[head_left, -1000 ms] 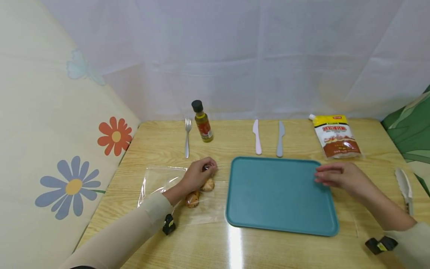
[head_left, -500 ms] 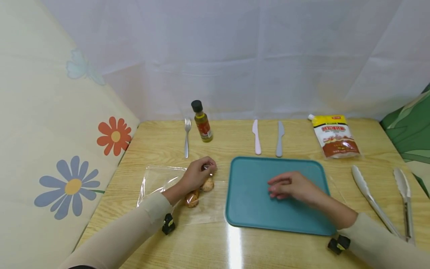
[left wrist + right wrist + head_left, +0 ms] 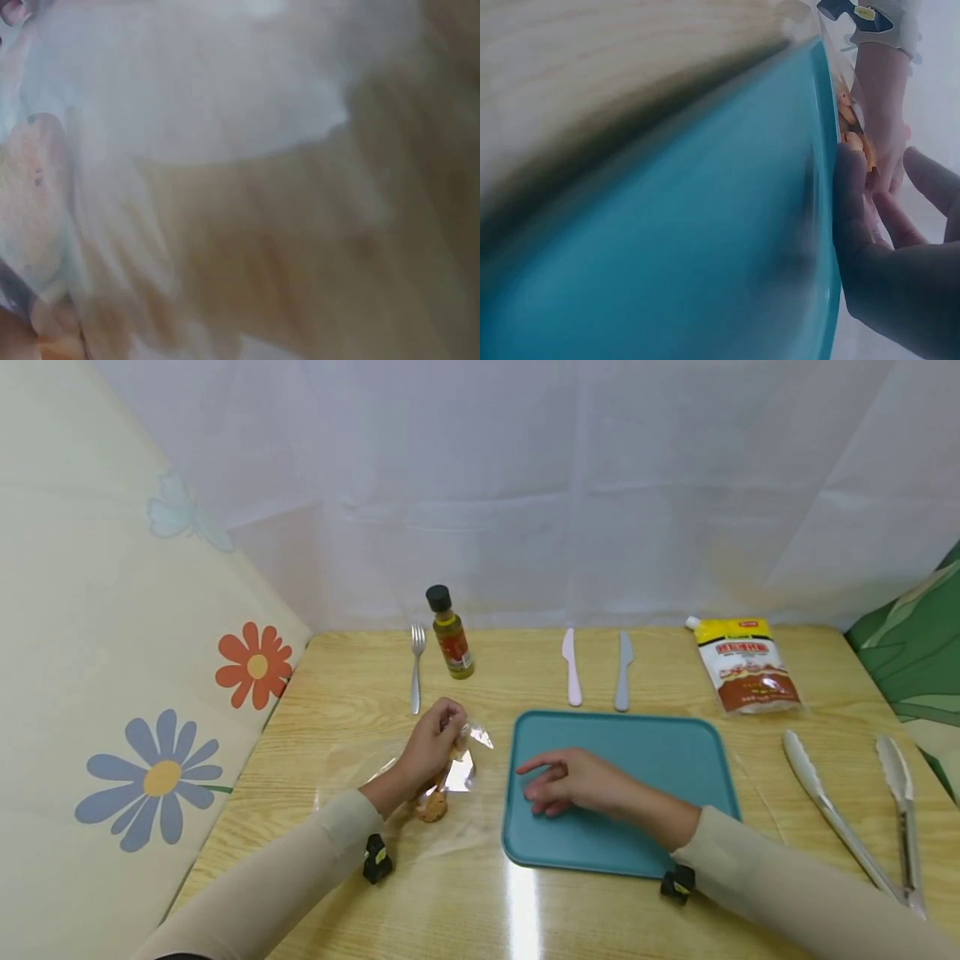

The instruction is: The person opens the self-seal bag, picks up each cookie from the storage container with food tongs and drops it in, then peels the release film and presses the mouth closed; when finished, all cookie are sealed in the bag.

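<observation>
A clear plastic bag (image 3: 452, 774) with brown food pieces (image 3: 432, 807) in it stands partly lifted off the wooden table, left of a teal tray (image 3: 660, 760). My left hand (image 3: 447, 727) pinches the bag's upper edge, and the pieces hang low in it. My right hand (image 3: 536, 781) hovers over the tray's left part with fingers stretched toward the bag, holding nothing. In the right wrist view the right hand's fingers (image 3: 853, 217) lie at the tray's rim (image 3: 821, 150), with the bag (image 3: 853, 124) just beyond. The left wrist view is blurred.
Along the back stand a fork (image 3: 415, 668), a small oil bottle (image 3: 451, 633), a pink knife (image 3: 572, 667), a grey knife (image 3: 622, 670) and a sauce pouch (image 3: 746, 666). Two metal tongs (image 3: 832, 814) (image 3: 903, 814) lie right of the tray. A flowered wall borders the left.
My right hand has crossed the tray from its right edge to its left part. My left hand has raised the bag's edge, and the bag now stands bunched instead of lying flat.
</observation>
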{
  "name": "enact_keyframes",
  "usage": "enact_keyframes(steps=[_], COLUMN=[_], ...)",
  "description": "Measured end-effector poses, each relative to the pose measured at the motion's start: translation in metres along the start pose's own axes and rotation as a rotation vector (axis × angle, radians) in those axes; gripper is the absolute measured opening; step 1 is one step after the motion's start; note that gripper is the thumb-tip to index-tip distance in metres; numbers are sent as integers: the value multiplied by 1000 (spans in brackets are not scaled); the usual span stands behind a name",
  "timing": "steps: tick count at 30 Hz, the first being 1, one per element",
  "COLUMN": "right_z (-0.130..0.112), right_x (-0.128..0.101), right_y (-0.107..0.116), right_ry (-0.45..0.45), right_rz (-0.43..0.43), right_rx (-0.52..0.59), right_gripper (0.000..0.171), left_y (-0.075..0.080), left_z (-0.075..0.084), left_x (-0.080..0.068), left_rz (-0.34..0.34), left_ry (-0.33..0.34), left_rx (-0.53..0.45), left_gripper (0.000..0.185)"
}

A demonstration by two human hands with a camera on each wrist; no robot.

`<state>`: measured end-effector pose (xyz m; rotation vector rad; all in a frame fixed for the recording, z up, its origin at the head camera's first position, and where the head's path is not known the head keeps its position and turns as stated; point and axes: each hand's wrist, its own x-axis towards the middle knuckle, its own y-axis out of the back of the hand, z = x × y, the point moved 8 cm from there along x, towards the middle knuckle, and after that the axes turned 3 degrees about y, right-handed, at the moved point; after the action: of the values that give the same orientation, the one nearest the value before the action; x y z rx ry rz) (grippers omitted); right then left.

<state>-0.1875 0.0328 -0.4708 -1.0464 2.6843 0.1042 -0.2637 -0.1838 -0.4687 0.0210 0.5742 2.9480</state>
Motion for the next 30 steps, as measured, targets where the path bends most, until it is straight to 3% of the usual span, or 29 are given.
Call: enact_keyframes(steps=[16,25,30], right_z=[-4,-5,-6], right_x=[22,31,37], right_y=[-21,-29,-28], right_ry=[-76,-81,-63], right_rz=[-82,-119,-46], right_rx=[85,121,97], right_gripper=[61,48,31], left_y=[28,32,33], left_z=[-16,-16,-17], left_x=[5,3,2], left_rz=[335,360,349], left_ry=[156,187,209], left_rx=[-244,-337,-387], left_gripper=[12,9,10])
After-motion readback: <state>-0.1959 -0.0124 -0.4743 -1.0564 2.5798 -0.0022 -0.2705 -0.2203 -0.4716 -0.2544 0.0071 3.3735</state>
